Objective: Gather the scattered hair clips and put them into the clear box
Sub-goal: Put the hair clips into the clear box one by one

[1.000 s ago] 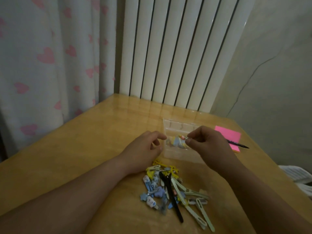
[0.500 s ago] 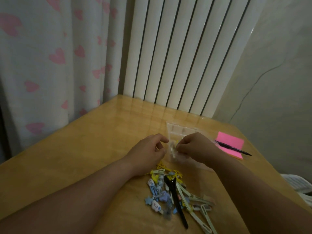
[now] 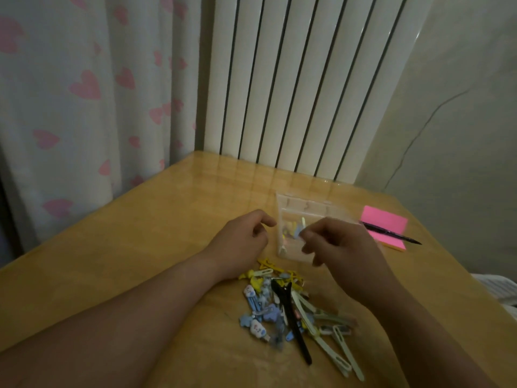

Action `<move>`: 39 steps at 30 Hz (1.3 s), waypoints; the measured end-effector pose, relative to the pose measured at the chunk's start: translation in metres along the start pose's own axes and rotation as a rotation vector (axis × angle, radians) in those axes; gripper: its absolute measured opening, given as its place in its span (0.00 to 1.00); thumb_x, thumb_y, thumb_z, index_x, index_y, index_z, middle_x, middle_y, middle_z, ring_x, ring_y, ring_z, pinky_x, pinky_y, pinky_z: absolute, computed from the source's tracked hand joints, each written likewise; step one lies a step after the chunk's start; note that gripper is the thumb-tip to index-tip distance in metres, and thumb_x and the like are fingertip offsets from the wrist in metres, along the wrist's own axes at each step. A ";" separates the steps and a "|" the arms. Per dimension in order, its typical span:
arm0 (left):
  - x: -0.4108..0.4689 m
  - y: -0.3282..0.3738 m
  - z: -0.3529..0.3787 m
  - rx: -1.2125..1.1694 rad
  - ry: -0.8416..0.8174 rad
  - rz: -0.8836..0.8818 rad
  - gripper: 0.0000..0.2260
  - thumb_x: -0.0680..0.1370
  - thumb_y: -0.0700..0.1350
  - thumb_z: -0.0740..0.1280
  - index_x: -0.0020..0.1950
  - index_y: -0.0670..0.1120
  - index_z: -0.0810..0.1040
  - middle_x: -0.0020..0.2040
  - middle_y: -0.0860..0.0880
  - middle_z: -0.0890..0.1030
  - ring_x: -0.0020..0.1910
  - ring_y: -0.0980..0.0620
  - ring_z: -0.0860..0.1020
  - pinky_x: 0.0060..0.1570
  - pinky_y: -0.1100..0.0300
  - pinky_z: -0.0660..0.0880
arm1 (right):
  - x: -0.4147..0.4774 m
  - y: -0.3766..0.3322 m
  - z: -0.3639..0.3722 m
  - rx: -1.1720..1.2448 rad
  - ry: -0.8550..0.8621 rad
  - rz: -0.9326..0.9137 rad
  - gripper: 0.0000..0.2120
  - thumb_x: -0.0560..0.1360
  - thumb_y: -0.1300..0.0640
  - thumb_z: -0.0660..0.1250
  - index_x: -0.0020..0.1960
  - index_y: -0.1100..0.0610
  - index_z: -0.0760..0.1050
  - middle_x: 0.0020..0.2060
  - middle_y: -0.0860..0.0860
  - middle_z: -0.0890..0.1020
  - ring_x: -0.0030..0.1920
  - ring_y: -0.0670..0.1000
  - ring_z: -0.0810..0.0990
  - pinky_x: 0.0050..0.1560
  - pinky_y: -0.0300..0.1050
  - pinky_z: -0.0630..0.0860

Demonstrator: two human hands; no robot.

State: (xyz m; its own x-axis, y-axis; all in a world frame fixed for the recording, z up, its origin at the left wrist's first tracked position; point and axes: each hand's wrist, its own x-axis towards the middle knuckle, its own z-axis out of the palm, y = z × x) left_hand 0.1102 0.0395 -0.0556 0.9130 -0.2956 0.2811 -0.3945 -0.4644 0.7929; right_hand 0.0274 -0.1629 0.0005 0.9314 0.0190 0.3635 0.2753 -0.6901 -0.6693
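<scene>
Clear box (image 3: pixel 307 204) is placed on the wooden table (image 3: pixel 167 233), right of centre and short of the far edge. A few small hair clips (image 3: pixel 292 231) are seen inside it. Loose clip pile (image 3: pixel 265 312) is spread on the table just near of the box, with one long black clip (image 3: pixel 292 320) laid across it.

Left hand (image 3: pixel 243 242) is held just left of the box, fingers loosely curled, nothing gripped. Right hand (image 3: pixel 338 247) is held over the box's right part, fingers curled down towards the contents. Whether a clip is pinched cannot be told.

Pink sticky-note pad (image 3: pixel 389 222), with a black pen (image 3: pixel 391 235) across it, is parked right of the box, close to the table's right edge. Bare tabletop is open to the left and far left, up to the heart-print curtain (image 3: pixel 84 107). The far edge is backed by a white radiator (image 3: pixel 293 93).
</scene>
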 end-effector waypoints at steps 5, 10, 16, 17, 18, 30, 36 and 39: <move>-0.001 -0.001 -0.001 -0.018 0.034 -0.016 0.11 0.84 0.42 0.64 0.62 0.53 0.80 0.47 0.48 0.82 0.44 0.46 0.80 0.46 0.47 0.77 | -0.006 0.006 0.001 -0.375 -0.372 -0.018 0.11 0.82 0.55 0.68 0.60 0.42 0.83 0.47 0.35 0.80 0.46 0.38 0.81 0.47 0.35 0.78; 0.000 -0.003 0.000 -0.014 0.026 -0.014 0.11 0.83 0.42 0.65 0.61 0.54 0.81 0.47 0.49 0.83 0.44 0.50 0.80 0.45 0.52 0.77 | -0.005 0.010 0.002 -0.456 -0.433 -0.077 0.13 0.81 0.52 0.68 0.63 0.40 0.81 0.52 0.40 0.77 0.48 0.41 0.78 0.52 0.39 0.78; -0.001 -0.003 -0.001 -0.008 0.018 -0.003 0.10 0.83 0.42 0.65 0.61 0.54 0.81 0.47 0.49 0.83 0.44 0.51 0.80 0.44 0.56 0.75 | -0.004 0.014 0.002 -0.446 -0.409 -0.069 0.12 0.82 0.53 0.68 0.64 0.43 0.82 0.51 0.40 0.77 0.46 0.40 0.78 0.47 0.34 0.75; -0.001 -0.003 -0.001 -0.005 0.020 -0.002 0.10 0.83 0.42 0.65 0.61 0.54 0.81 0.48 0.49 0.83 0.44 0.51 0.80 0.43 0.57 0.75 | -0.004 0.015 0.002 -0.442 -0.401 -0.059 0.12 0.83 0.54 0.67 0.64 0.44 0.82 0.50 0.40 0.78 0.46 0.39 0.78 0.46 0.33 0.75; -0.001 -0.003 -0.001 0.000 0.020 0.001 0.11 0.84 0.42 0.65 0.62 0.54 0.81 0.48 0.49 0.83 0.44 0.52 0.80 0.43 0.57 0.75 | -0.004 0.015 0.003 -0.434 -0.388 -0.044 0.12 0.83 0.55 0.66 0.64 0.45 0.82 0.51 0.40 0.78 0.46 0.39 0.79 0.45 0.33 0.75; -0.010 0.005 0.001 0.094 -0.127 0.160 0.11 0.85 0.52 0.66 0.66 0.62 0.81 0.54 0.58 0.78 0.52 0.59 0.80 0.56 0.55 0.79 | -0.003 0.016 0.002 -0.180 -0.114 -0.026 0.06 0.82 0.57 0.69 0.50 0.47 0.80 0.40 0.44 0.84 0.41 0.41 0.83 0.42 0.37 0.81; -0.009 0.002 0.001 0.078 -0.131 0.150 0.10 0.85 0.52 0.65 0.65 0.62 0.82 0.54 0.58 0.78 0.51 0.58 0.79 0.57 0.53 0.79 | 0.024 0.030 -0.035 -0.097 0.231 0.095 0.03 0.81 0.55 0.71 0.49 0.49 0.82 0.43 0.42 0.84 0.46 0.40 0.81 0.42 0.35 0.73; -0.008 0.001 0.001 0.073 -0.129 0.142 0.10 0.85 0.51 0.65 0.65 0.62 0.81 0.54 0.59 0.78 0.51 0.58 0.79 0.55 0.54 0.79 | 0.051 0.056 -0.060 -0.146 0.327 0.225 0.04 0.80 0.57 0.73 0.46 0.52 0.84 0.41 0.47 0.85 0.46 0.50 0.84 0.44 0.44 0.76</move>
State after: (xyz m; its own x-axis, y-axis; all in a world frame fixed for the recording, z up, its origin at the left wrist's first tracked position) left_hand 0.1028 0.0402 -0.0579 0.8287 -0.4644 0.3124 -0.5292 -0.4683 0.7076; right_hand 0.0762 -0.2437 0.0207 0.8333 -0.3580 0.4214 0.0154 -0.7467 -0.6649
